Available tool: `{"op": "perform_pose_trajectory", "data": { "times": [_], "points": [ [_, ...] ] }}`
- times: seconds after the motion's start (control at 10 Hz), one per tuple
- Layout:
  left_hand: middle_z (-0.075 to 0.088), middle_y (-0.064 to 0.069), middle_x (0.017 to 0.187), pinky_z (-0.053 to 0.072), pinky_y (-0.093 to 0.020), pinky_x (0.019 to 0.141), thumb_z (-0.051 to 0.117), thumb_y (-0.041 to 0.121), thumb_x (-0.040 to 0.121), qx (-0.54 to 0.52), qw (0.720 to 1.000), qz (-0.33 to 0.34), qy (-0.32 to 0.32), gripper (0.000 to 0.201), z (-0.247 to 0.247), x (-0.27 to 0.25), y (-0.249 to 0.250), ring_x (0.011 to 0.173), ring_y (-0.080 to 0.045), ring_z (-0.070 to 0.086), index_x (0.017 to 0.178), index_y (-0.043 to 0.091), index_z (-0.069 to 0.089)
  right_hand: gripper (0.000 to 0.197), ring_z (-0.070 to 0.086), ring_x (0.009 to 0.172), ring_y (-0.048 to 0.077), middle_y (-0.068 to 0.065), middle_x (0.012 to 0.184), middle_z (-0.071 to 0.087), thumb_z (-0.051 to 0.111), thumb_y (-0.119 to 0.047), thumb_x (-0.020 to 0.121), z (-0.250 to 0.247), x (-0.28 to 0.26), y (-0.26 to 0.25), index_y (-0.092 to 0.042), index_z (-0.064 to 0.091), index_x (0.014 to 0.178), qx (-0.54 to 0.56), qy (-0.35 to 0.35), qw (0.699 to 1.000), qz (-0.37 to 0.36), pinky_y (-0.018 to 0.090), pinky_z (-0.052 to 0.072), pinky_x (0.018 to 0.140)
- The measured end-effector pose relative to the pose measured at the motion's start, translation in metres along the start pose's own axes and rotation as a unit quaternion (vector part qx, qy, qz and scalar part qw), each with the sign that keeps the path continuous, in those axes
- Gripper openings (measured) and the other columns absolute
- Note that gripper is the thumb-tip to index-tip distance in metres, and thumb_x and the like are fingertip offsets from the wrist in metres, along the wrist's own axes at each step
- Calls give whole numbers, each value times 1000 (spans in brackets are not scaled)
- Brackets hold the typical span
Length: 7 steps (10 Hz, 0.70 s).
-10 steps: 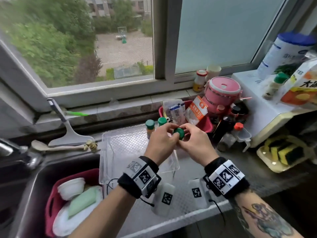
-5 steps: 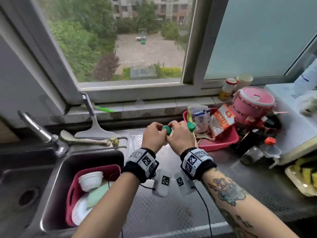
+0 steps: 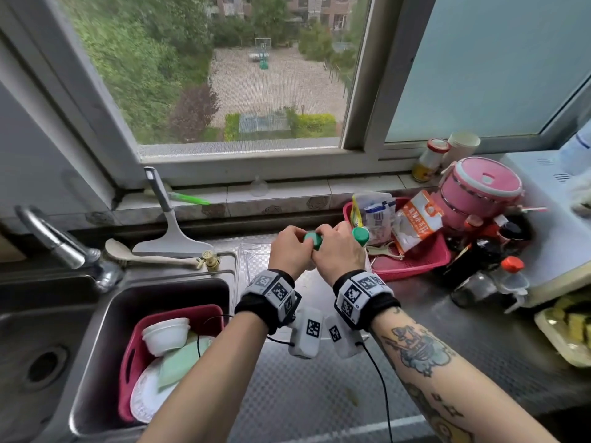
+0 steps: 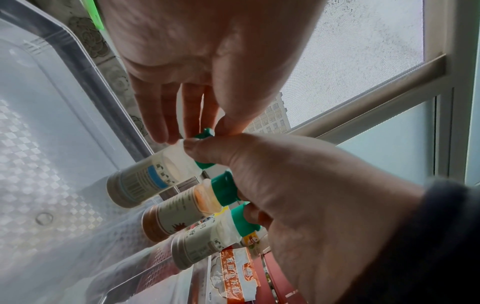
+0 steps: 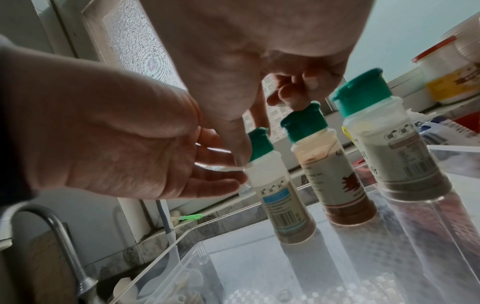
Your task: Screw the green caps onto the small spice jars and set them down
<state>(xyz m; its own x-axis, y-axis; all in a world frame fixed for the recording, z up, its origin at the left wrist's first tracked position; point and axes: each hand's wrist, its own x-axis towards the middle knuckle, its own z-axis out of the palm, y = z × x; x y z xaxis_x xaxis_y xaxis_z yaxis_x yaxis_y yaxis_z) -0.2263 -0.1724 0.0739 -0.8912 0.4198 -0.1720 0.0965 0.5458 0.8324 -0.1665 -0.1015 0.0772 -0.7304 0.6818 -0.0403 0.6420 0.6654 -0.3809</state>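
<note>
1. The left hand (image 3: 289,251) pinches the blue-labelled jar (image 5: 283,203) at its shoulder, standing in the clear tray (image 5: 324,267); two capped jars stand beside it.
2. The right hand (image 3: 339,254) pinches its green cap (image 5: 260,145).

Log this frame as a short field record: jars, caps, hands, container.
jars: three small spice jars in a row; blue-label jar, orange-powder jar, third jar
caps: green cap on each; blue-label jar's cap under the fingers
left hand: fingers at the blue-label jar's neck
right hand: thumb and fingers pinch that cap
container: clear plastic bin, jars standing on it
surroundings: sink left, red basket right
</note>
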Motion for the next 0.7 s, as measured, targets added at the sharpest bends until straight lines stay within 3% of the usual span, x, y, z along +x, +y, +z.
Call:
{"op": "perform_pose_trajectory", "data": {
  "times": [0.2, 0.5, 0.7],
  "points": [
    [69, -8, 109, 46, -29, 83, 57, 18, 87, 1, 1000, -2, -2, 23, 1, 2, -2, 102, -22, 63, 107, 9, 65, 28, 60, 97, 26, 5, 106, 51, 59, -34, 81, 0, -1, -3, -23, 62, 107, -21, -1, 1000, -7, 48, 50, 87],
    [68, -9, 113, 46, -31, 88, 57, 21, 89, 12, 1000, -9, -11, 27, -3, -2, -1, 106, -24, 61, 112, 8, 63, 48, 57, 111, 27, 7, 122, 54, 62, -21, 80, -17, -11, 6, -19, 53, 127, 49, -37, 998, -14, 38, 47, 89],
    [68, -7, 113, 43, -28, 84, 55, 23, 89, 14, 1000, -13, -6, 26, -11, -7, -2, 105, -23, 61, 110, 10, 64, 43, 59, 102, 24, 5, 114, 60, 65, -17, 76, -19, -13, 22, -20, 58, 119, 110, -12, 994, 9, 35, 50, 84]
  ]
}}
